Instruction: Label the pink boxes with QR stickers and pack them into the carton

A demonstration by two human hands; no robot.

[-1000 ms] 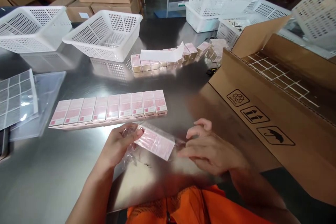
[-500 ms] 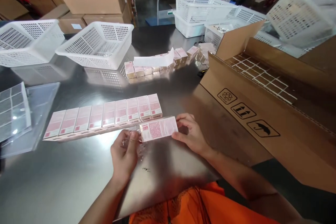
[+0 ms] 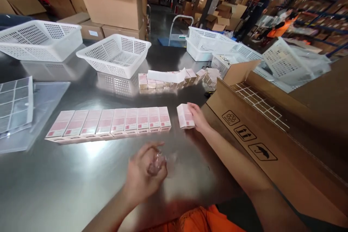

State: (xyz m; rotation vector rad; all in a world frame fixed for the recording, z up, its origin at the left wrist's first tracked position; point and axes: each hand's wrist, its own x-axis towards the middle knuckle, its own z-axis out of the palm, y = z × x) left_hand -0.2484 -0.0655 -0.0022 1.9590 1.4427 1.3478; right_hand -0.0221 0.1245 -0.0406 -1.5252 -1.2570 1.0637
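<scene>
The right hand (image 3: 198,117) grips a small pink-and-white printed carton (image 3: 185,116) by its right side, fingers curled round its far edge, and holds it low over the shiny steel table (image 3: 81,174), just to the right of the long row of matching pink cartons (image 3: 111,123) lying face up side by side. A narrow gap separates the held carton from the last one in the row. The left hand (image 3: 145,174) is closed loosely round a crumpled scrap of clear plastic film (image 3: 157,161), nearer the body and well apart from the carton.

By the look of it, the step in hand is setting this unwrapped carton at the right end of the row. The next move seems to call for sliding it left until it touches the last carton, turned to match its neighbours, and for getting rid of the film.

Just right of the right forearm stands a large open brown cardboard box (image 3: 261,152) with a white divider grid inside. Farther back lies a second, looser line of pink cartons (image 3: 163,79) with a white paper strip on top, then white perforated plastic baskets (image 3: 114,54). At the left edge rest clear plastic sheets (image 3: 16,105).
</scene>
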